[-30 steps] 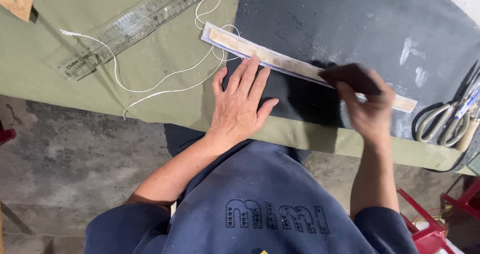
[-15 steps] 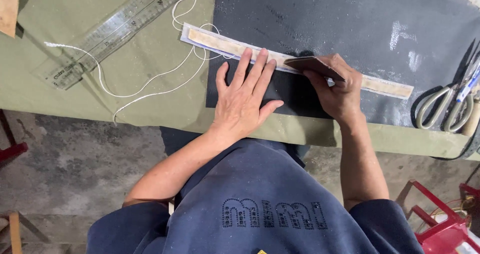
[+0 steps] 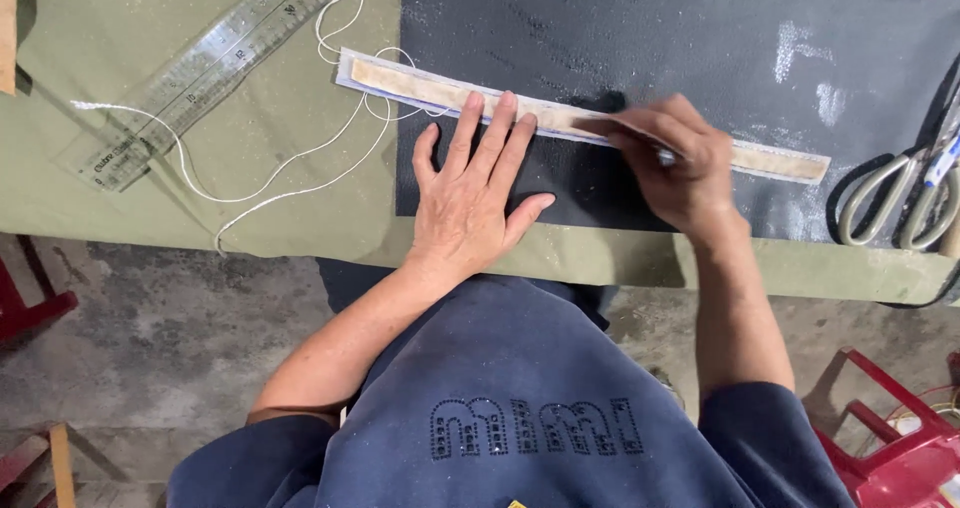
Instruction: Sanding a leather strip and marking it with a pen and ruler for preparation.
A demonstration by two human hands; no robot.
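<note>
Hidden: the small tool pinched in the right hand [image 3: 675,163] shows only a pale tip beside the fingers; its kind cannot be told.
Cut off: scissors [image 3: 895,203] run past the right edge; a clear ruler [image 3: 205,68] runs off the top.
Left hand [image 3: 475,193]: flat, fingers spread, grip wide and holding nothing, fingertips pressing on the long pale strip [image 3: 440,88].
Right hand grip: narrow, closed on the small tool, which meets the strip's near edge.
Strip: lies slanted across the black sheet [image 3: 700,38], its left end overhanging onto the green cloth [image 3: 120,208].
Surface: worktop covered in green cloth, the black sheet speckled with white dust.
Cord: a white string [image 3: 280,183] loops loose between ruler and strip.
Room: grey concrete floor [image 3: 160,328] below, a red stool [image 3: 890,438] at lower right.
Edges: the worktop's near edge runs just under both wrists; bare cloth lies left of the left hand.
</note>
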